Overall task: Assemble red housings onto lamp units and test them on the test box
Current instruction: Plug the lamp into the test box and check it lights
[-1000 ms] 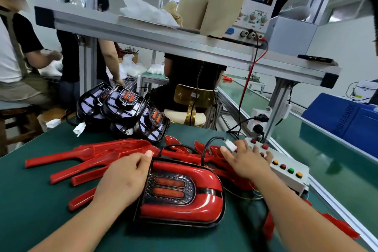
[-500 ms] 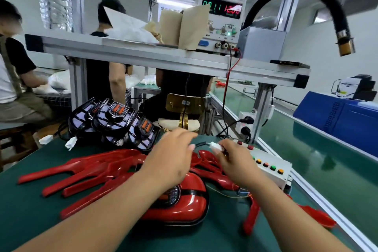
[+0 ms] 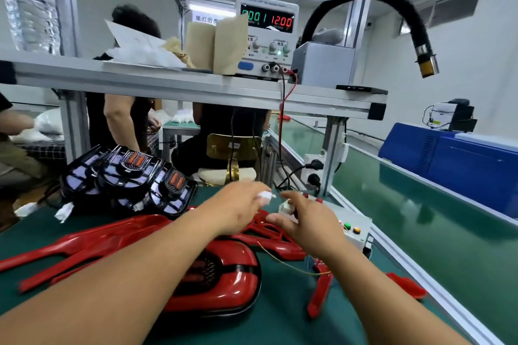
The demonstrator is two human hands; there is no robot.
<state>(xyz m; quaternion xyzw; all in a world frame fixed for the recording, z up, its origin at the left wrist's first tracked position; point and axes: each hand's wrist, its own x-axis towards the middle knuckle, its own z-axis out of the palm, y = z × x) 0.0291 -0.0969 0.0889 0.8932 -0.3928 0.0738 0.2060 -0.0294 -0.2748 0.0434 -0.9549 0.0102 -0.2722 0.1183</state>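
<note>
Both hands are raised over the far part of the green tabletop [image 3: 283, 322], close to one another but not touching. The left hand [image 3: 238, 209] pinches a small white connector [image 3: 265, 195] at its fingertips, and its forearm crosses above the lamp [image 3: 224, 284], which lies flat on the tabletop with its glossy red housing already on it. The right hand [image 3: 307, 223] has the thumb and the curled fingers around a white plug [image 3: 286, 206], just beside the connector, with a small gap between the two. Directly behind the right hand stands the test box [image 3: 357, 223], white, with green and orange buttons on top. A thin wire [image 3: 288, 264] runs over the tabletop below the right wrist. Loose red housings [image 3: 84, 242] lie spread to the left of the lamp, and behind them several black lamp units [image 3: 126, 176] lean in a pile. On the shelf [image 3: 168, 84] above, a power supply [image 3: 266, 36] shows 12.00 in red digits.
</note>
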